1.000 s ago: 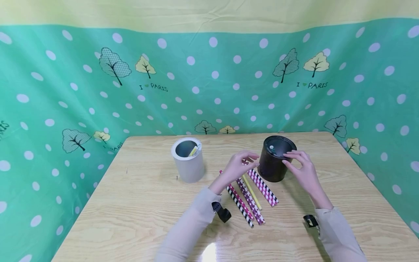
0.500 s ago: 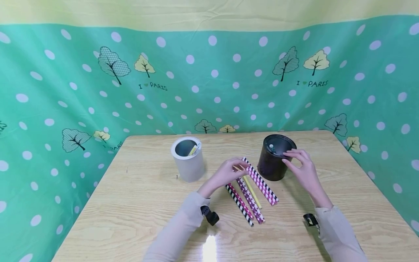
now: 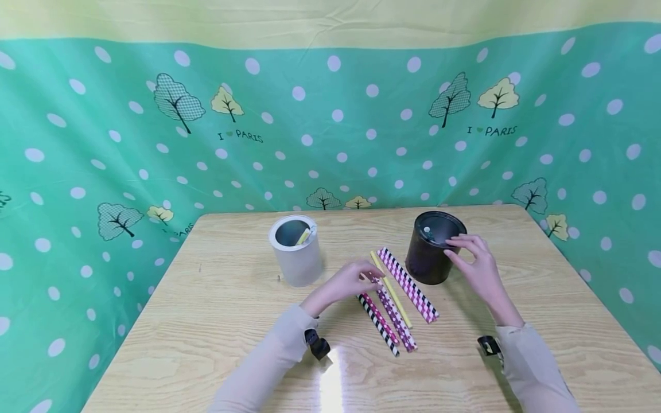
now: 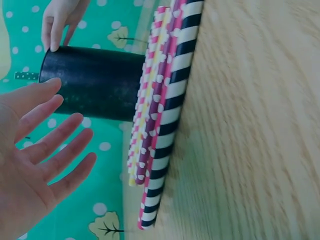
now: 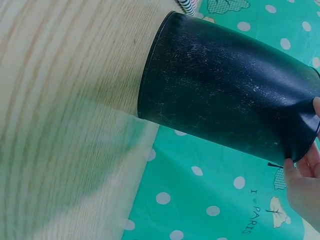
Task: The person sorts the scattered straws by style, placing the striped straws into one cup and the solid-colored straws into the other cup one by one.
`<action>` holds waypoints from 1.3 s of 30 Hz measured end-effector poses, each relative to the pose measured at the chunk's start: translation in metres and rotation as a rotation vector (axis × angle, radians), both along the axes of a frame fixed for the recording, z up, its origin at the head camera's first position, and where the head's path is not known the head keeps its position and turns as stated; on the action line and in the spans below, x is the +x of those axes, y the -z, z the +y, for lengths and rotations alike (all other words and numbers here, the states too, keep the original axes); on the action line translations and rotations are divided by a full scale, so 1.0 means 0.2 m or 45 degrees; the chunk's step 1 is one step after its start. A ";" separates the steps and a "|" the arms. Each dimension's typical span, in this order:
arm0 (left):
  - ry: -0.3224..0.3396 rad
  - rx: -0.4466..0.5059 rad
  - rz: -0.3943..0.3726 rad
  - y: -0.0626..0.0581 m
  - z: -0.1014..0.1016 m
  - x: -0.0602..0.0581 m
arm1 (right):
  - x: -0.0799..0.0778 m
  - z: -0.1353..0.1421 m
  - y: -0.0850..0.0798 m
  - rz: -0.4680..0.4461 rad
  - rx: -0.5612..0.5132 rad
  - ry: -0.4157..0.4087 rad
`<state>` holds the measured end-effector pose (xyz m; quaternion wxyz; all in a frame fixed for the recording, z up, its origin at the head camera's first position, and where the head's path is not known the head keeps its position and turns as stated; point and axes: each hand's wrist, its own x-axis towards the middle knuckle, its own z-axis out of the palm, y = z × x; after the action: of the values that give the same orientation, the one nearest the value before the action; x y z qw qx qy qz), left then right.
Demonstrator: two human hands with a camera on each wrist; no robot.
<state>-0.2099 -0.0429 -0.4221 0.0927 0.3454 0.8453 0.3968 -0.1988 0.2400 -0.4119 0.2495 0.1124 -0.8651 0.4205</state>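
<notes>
Paper straws lie side by side on the table: black-and-white striped [image 4: 165, 120], pink dotted [image 3: 384, 321], purple with white hearts [image 4: 150, 125], yellow [image 3: 399, 300] and pink-and-white checked with a dark-striped one [image 3: 413, 291]. Above their far ends hovers my left hand [image 3: 348, 282], fingers spread and holding nothing; the left wrist view shows it apart from the straws. My right hand [image 3: 480, 271] pinches the rim of a black cylindrical container [image 3: 430, 261], which stands upright with a straw end showing inside. The container's lower side fills much of the right wrist view.
To the left stands a white cylindrical container [image 3: 299, 265] with a yellow straw and a pale one leaning inside. A green dotted cloth [image 3: 341, 132] hangs behind the wooden table [image 3: 206, 321].
From beside the black container, my left hand has drawn back leftward and toward me over the straws, uncovering their far ends. The right hand stays on the black container's rim.
</notes>
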 end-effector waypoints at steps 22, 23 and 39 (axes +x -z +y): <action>0.120 -0.285 0.133 0.09 -0.07 0.03 | 0.00 0.00 0.00 0.021 0.000 -0.005; 0.122 -0.299 0.140 0.09 -0.07 0.03 | 0.00 0.00 0.00 0.024 -0.001 -0.005; 0.147 -0.419 0.194 0.13 -0.10 0.04 | -0.01 0.00 0.00 0.042 -0.006 -0.009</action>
<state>-0.2019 -0.0623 -0.4477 0.1062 0.4027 0.8821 0.2200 -0.2001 0.2398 -0.4127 0.2623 0.1217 -0.8595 0.4214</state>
